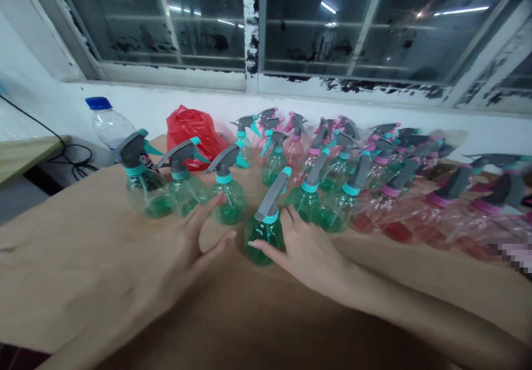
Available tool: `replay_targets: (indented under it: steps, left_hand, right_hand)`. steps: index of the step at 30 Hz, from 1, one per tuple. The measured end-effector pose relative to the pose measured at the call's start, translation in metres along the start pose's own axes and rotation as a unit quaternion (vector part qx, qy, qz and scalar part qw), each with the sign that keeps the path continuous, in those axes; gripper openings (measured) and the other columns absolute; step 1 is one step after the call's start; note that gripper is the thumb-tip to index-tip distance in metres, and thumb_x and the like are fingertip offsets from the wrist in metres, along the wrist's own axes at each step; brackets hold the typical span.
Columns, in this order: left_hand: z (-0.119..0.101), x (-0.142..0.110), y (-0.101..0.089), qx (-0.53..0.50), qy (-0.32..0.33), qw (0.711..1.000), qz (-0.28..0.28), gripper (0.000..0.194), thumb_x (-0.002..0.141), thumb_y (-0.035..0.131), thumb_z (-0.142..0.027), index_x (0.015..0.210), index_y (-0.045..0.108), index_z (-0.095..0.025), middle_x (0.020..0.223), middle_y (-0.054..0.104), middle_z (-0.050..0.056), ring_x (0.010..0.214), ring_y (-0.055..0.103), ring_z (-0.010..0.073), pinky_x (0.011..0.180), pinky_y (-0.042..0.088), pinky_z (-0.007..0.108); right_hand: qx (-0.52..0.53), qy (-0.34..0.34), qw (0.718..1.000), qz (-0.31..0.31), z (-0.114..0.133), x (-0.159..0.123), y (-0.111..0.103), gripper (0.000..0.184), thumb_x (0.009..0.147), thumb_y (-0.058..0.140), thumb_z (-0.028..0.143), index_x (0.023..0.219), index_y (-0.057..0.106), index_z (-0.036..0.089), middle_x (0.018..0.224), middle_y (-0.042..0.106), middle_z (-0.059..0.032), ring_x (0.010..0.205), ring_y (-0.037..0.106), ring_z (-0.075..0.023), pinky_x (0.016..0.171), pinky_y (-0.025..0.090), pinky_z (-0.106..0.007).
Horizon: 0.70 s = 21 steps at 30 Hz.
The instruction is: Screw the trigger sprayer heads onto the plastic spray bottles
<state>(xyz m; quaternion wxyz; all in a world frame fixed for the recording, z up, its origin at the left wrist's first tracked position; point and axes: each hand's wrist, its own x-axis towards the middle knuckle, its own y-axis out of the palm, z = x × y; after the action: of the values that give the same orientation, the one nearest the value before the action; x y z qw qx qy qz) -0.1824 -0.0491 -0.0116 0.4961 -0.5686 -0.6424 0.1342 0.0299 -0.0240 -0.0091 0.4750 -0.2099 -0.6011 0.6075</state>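
A transparent green spray bottle [258, 242] with a grey and turquoise trigger head stands upright on the wooden table [83, 259]. My right hand [311, 251] is wrapped round its right side, the thumb across its front. To the left, my left hand [191, 248] is open and slightly blurred, thumb and fingers apart. Its fingertips are at another green spray bottle [230, 206]; whether they touch it, I cannot tell. Two more green spray bottles, one in the middle [187, 193] and one at the far left [147, 193], stand beside that one.
Several green and pink spray bottles [399, 217] crowd the right and back of the table. A red plastic bag [193, 132] and a large blue-capped bottle [110, 126] sit at the back left. Behind is a windowed wall [187, 90]; a black cable [77, 159] hangs at left.
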Motion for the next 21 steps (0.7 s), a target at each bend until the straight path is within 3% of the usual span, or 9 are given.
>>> replay_targets:
  steps: [4,6,10,16,21]
  left_hand:
    - [-0.036,-0.002,0.009,-0.048,0.001,0.995,0.091,0.068,0.080,0.060,-0.048,0.138,0.030,-0.027,0.141,0.044,0.009,0.127,0.044,0.0297,0.104,0.038,0.048]
    - [-0.056,0.004,0.017,-0.080,0.010,0.986,0.143,0.070,0.080,0.061,-0.045,0.139,0.026,-0.029,0.135,0.050,0.008,0.121,0.050,0.0292,0.100,0.043,0.047]
    - [-0.090,0.014,0.038,-0.174,0.036,0.976,0.125,0.060,0.077,0.066,-0.038,0.130,0.038,-0.029,0.114,0.063,0.005,0.099,0.063,0.0258,0.087,0.051,0.041]
    - [-0.128,0.017,0.072,-0.244,0.027,0.962,0.120,0.021,0.085,0.057,-0.028,0.105,0.054,-0.025,0.099,0.063,0.001,0.097,0.062,0.0203,0.088,0.050,0.036]
    - [-0.146,0.028,0.090,-0.237,0.052,0.964,0.112,0.027,0.079,0.052,-0.015,0.105,0.056,-0.023,0.097,0.062,0.001,0.085,0.061,0.0180,0.080,0.050,0.033]
  right_hand:
    - [0.007,-0.021,1.000,0.009,-0.001,-0.021,-0.008,0.054,0.084,0.048,0.053,0.112,0.054,0.007,0.100,0.061,-0.0169,0.072,0.065,-0.0281,0.053,0.049,-0.037]
    - [0.020,-0.021,0.999,0.020,-0.002,-0.033,-0.013,0.051,0.083,0.049,0.050,0.114,0.054,0.010,0.101,0.061,-0.0155,0.070,0.065,-0.0265,0.051,0.048,-0.035]
    - [0.060,-0.037,0.998,0.008,-0.010,-0.058,-0.020,0.053,0.083,0.048,0.055,0.115,0.054,0.013,0.103,0.061,-0.0139,0.074,0.065,-0.0257,0.051,0.049,-0.034]
    - [-0.006,-0.014,0.998,-0.059,-0.031,-0.090,-0.020,0.070,0.078,0.044,0.071,0.109,0.060,0.011,0.088,0.066,-0.0140,0.061,0.066,-0.0254,0.045,0.046,-0.032]
    - [0.015,-0.014,0.997,-0.077,-0.056,-0.100,-0.018,0.076,0.077,0.038,0.075,0.110,0.059,0.010,0.092,0.066,-0.0157,0.069,0.067,-0.0258,0.048,0.050,-0.032]
